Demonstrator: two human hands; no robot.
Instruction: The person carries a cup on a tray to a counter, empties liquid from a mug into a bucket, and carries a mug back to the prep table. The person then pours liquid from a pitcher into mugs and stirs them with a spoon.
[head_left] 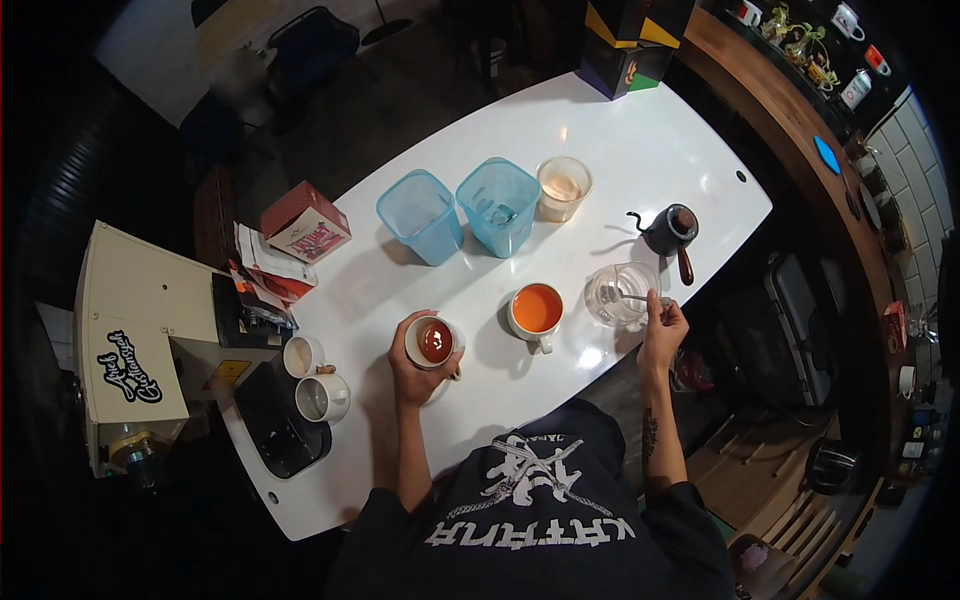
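My left hand (pixel 412 372) is wrapped round a white cup (pixel 431 342) of dark reddish-brown liquid, which stands upright on the white table. Between my hands, touched by neither, is a second white cup (pixel 536 309) filled with orange liquid. My right hand (pixel 662 330) pinches the handle of a metal spoon (pixel 632 296). The spoon's bowl end is inside a clear glass vessel (pixel 606 312) at the table's near right edge. A black gooseneck kettle (pixel 669 230) with a wooden handle stands just beyond that vessel.
Two blue translucent containers (pixel 421 217) (pixel 497 207) and a clear cup (pixel 563 188) stand at the back. Two white mugs (pixel 304 356) (pixel 322 397) sit at left by a cream-coloured machine (pixel 135 340). A red and white box (pixel 308 222) and packets (pixel 268 264) lie behind them.
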